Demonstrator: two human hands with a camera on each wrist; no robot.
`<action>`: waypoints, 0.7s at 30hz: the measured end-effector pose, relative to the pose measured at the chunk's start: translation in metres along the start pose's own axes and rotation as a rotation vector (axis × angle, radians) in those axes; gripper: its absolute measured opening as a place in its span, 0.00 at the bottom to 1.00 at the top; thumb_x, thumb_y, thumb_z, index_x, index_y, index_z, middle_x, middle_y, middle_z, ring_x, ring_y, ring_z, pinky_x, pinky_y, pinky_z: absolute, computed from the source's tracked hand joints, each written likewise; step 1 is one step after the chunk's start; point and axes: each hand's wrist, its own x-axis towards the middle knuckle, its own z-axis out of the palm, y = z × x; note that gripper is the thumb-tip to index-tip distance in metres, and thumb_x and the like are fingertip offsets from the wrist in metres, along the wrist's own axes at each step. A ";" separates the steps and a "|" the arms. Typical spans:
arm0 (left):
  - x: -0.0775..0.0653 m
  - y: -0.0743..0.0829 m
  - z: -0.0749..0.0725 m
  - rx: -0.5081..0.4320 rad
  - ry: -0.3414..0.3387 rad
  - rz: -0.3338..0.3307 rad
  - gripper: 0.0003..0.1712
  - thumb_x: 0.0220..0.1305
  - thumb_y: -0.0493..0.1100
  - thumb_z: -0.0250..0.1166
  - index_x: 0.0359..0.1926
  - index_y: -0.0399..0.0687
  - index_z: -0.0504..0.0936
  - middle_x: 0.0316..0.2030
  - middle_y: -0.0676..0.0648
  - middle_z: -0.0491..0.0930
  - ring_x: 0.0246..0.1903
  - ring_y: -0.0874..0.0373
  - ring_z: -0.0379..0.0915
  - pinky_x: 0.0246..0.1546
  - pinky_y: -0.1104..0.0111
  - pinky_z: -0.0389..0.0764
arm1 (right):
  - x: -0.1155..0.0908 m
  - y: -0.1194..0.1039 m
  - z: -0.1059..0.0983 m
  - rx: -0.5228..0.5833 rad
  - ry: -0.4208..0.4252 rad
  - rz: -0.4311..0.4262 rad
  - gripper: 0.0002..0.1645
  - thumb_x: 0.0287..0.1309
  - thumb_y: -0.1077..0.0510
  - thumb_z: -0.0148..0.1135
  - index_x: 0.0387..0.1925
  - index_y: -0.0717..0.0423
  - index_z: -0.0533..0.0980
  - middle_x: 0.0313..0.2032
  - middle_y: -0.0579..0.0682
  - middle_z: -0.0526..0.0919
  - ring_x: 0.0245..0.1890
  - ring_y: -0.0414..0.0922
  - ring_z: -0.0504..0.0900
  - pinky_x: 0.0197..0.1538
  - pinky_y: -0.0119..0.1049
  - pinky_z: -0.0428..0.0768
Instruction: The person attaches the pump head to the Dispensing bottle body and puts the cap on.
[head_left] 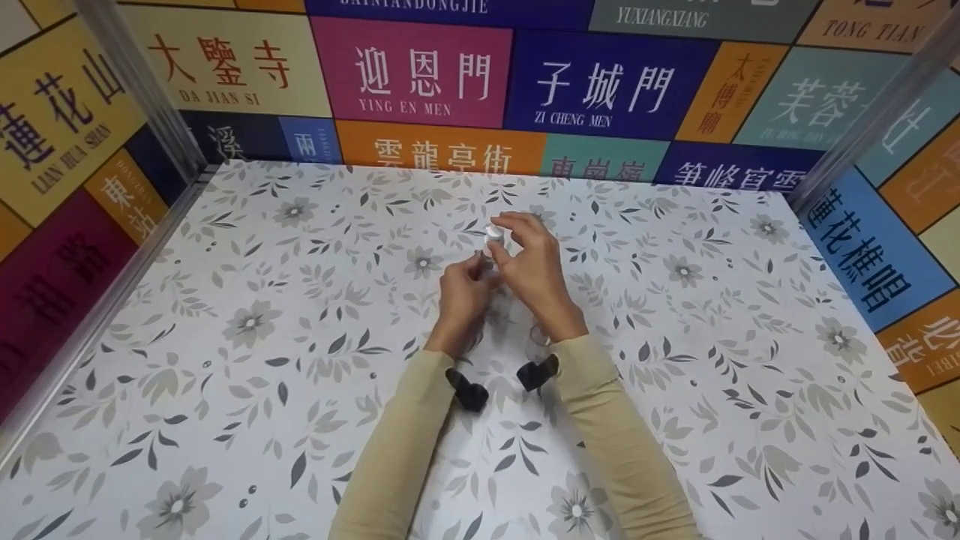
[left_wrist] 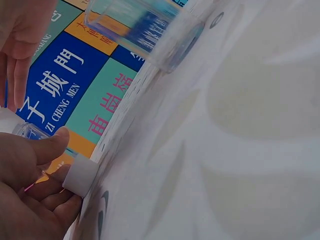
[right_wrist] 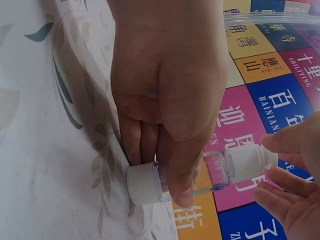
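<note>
A small clear bottle (right_wrist: 217,170) stands upright between both hands, with a stepped white cap (right_wrist: 246,162) on its upper end. My left hand (head_left: 461,296) grips its clear body between thumb and fingers. Below, against the left fingers, shows a short white cylinder (left_wrist: 81,176), in line with the bottle; its join is hidden by the hand. My right hand (head_left: 534,262) holds the top of the white cap with thumb and fingertips. In the left wrist view the right hand (left_wrist: 22,55) shows partly at the upper left.
A clear see-through container (left_wrist: 150,35) stands on the table near the right wrist. The table (head_left: 300,420) has a white cloth with grey flowers and leaves. Colourful printed panels (head_left: 412,75) rise behind it and at both sides.
</note>
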 end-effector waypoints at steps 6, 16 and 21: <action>0.000 0.000 0.000 -0.006 0.005 0.000 0.04 0.61 0.34 0.64 0.29 0.42 0.83 0.23 0.54 0.73 0.27 0.58 0.67 0.29 0.71 0.66 | -0.001 0.000 0.001 0.001 -0.022 0.017 0.15 0.58 0.68 0.65 0.49 0.65 0.82 0.52 0.60 0.82 0.56 0.54 0.82 0.58 0.41 0.81; -0.001 0.001 0.001 -0.082 0.002 -0.014 0.04 0.56 0.37 0.72 0.30 0.41 0.84 0.22 0.56 0.72 0.27 0.60 0.67 0.30 0.72 0.68 | -0.002 -0.002 -0.001 -0.043 -0.049 0.024 0.15 0.59 0.67 0.67 0.49 0.64 0.81 0.47 0.60 0.83 0.51 0.53 0.85 0.52 0.37 0.84; 0.000 0.001 0.000 -0.040 -0.009 0.014 0.05 0.57 0.37 0.72 0.32 0.39 0.85 0.21 0.54 0.70 0.26 0.59 0.66 0.29 0.72 0.66 | -0.003 -0.002 0.000 -0.071 -0.046 0.035 0.16 0.58 0.66 0.68 0.49 0.63 0.81 0.46 0.59 0.83 0.51 0.53 0.85 0.52 0.38 0.84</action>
